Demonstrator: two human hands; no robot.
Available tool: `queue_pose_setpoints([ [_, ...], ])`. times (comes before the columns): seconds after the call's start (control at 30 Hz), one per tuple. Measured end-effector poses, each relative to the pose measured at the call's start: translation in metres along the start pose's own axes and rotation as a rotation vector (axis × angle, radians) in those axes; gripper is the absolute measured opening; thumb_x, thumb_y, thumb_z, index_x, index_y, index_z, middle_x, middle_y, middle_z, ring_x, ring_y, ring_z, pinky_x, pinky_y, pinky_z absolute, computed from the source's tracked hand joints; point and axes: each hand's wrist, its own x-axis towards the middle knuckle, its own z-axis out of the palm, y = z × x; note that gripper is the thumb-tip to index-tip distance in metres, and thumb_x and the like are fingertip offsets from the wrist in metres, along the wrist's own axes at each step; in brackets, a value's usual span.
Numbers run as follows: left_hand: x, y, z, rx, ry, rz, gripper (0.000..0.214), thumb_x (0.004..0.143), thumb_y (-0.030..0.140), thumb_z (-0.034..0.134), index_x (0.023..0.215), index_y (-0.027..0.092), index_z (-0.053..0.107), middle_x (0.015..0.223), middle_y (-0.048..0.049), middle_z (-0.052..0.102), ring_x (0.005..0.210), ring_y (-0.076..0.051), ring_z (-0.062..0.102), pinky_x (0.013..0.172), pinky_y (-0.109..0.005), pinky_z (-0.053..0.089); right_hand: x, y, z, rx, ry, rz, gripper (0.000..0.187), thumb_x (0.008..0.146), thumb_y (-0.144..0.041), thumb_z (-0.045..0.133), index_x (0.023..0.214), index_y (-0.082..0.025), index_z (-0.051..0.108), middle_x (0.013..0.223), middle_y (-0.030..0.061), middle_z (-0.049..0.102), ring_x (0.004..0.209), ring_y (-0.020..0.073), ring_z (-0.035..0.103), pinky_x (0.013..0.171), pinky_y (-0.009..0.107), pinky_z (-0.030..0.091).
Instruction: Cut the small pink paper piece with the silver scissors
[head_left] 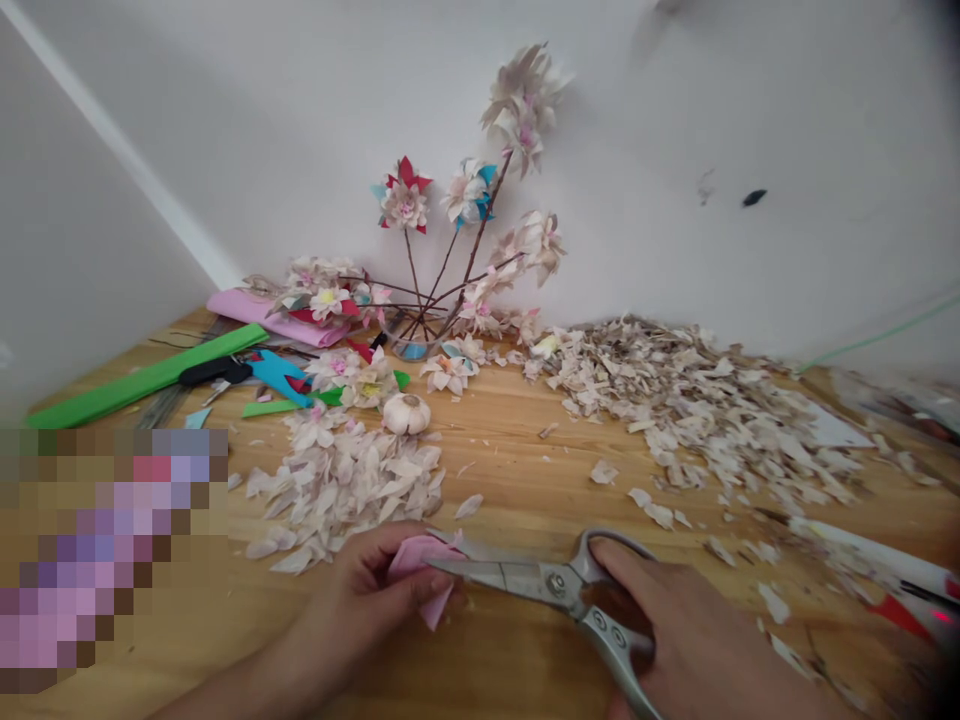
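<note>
Pink paper piece [420, 560] pinched in left hand [367, 590]; scissors [540, 585] gripped by right hand [690, 640]. Paper judged light, flimsy; best held near the cut.

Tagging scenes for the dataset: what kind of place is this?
Probably a home craft corner, not a workshop: a wooden table against a white wall, handmade flowers on twigs, heaps of pale husks, and hands cutting pink paper with scissors.
</note>
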Motion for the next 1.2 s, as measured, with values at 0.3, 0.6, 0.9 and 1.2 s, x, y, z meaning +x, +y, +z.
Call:
queue_pose_setpoints([
  [0.3, -0.0001, 0.0028, 0.0018, 0.059, 0.033, -0.032, 0.021, 0.064, 0.040, 0.074, 0.070, 0.020, 0.071, 0.058, 0.0002, 0.066, 0.055, -0.012, 0.055, 0.054, -0.022, 0.040, -0.0006, 0.0024, 0.0041, 0.010, -0.030, 0.000, 0.064, 0.036, -0.037, 0.091, 0.081, -0.025, 0.048, 0.072, -0.0049, 0.060, 0.064, 0.0196, 0.055, 0.054, 0.024, 0.031],
  [0.6, -0.0004, -0.0052, 0.0007, 0.010, 0.031, -0.050, 0.023, 0.064, 0.041, 0.075, 0.071, 0.020, 0.071, 0.060, 0.0008, 0.066, 0.056, -0.011, 0.055, 0.055, -0.021, 0.041, 0.0009, -0.0018, 0.0003, 0.022, -0.026, 0.053, 0.059, 0.037, -0.036, 0.091, 0.078, -0.025, 0.048, 0.068, -0.0051, 0.062, 0.063, 0.0192, 0.056, 0.054, 0.024, 0.032],
  [0.9, -0.0008, -0.0029, 0.0014, -0.010, 0.025, -0.055, 0.023, 0.064, 0.040, 0.075, 0.076, 0.020, 0.072, 0.063, 0.0004, 0.068, 0.057, -0.011, 0.056, 0.056, -0.022, 0.043, 0.0006, -0.0063, -0.0040, 0.028, -0.042, 0.030, 0.041, 0.053, -0.027, 0.079, 0.076, -0.025, 0.046, 0.070, -0.0023, 0.066, 0.064, 0.0205, 0.058, 0.055, 0.026, 0.035],
  [1.2, -0.0009, -0.0043, 0.0011, -0.024, -0.007, -0.036, 0.020, 0.067, 0.038, 0.074, 0.077, 0.021, 0.071, 0.064, 0.0001, 0.069, 0.058, -0.012, 0.058, 0.056, -0.022, 0.043, -0.0009, -0.0049, -0.0024, -0.005, -0.033, 0.026, 0.037, 0.055, -0.025, 0.076, 0.078, -0.025, 0.047, 0.074, -0.0002, 0.066, 0.069, 0.0240, 0.061, 0.056, 0.027, 0.036],
])
